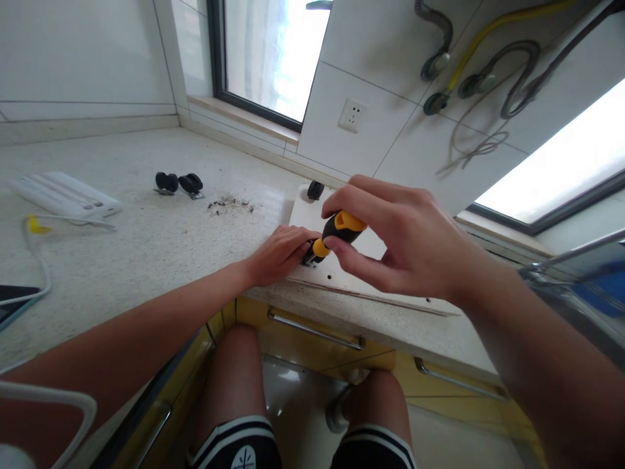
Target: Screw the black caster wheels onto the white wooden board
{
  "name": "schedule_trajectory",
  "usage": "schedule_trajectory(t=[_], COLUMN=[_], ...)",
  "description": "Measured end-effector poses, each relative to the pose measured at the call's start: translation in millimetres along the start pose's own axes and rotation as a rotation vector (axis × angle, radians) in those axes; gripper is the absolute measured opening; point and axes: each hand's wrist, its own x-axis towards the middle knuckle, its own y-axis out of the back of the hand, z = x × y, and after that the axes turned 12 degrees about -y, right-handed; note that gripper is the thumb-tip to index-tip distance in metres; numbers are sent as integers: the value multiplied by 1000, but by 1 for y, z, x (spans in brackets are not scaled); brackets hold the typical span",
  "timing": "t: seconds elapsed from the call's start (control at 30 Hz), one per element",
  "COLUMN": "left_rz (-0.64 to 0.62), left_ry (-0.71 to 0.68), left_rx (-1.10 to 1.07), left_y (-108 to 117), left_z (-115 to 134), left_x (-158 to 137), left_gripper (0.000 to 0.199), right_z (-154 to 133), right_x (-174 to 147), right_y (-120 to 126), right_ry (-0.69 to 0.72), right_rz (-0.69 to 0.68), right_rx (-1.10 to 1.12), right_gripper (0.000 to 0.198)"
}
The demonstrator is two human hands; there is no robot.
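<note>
My right hand is closed around the yellow and black handle of a screwdriver. Its shaft slants down to the left, to a black caster wheel at the near left corner of a white board. My left hand presses its fingers on that caster, holding it against the board; the screwdriver's tip is hard to make out there. A second caster sits at the board's far left corner. Small dark holes show along the board's near edge.
Two loose casters and dark crumbs lie on the speckled counter. Farther left are a white power bank and a cable. A metal rack stands at right; drawer handles jut below the counter edge.
</note>
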Motion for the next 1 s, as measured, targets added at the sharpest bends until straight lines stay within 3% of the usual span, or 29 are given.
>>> schedule_trajectory(t=[0.17, 0.33, 0.5, 0.67, 0.8, 1.0], left_rz=[12, -11, -8, -6, 2, 26], left_ry=[-46, -35, -36, -29, -51, -66], left_rx=[-5, -13, -21, -19, -30, -24], left_y=[-1, 1, 1, 2, 1, -1], left_z=[-3, -2, -2, -1, -1, -3], left_x=[-2, 0, 0, 0, 0, -1], left_gripper=[36, 38, 37, 34, 34, 34], right_z=[6, 9, 8, 7, 0, -21], right_x=[-1, -3, -6, -4, -4, 1], right_y=[5, 12, 11, 11, 7, 16], right_ry=[-43, 43, 5, 17, -50, -80], right_rz=[76, -72, 58, -63, 46, -206], right_rx=[-127, -172, -276, -284, -348, -327], right_gripper=[35, 34, 43, 36, 46, 34])
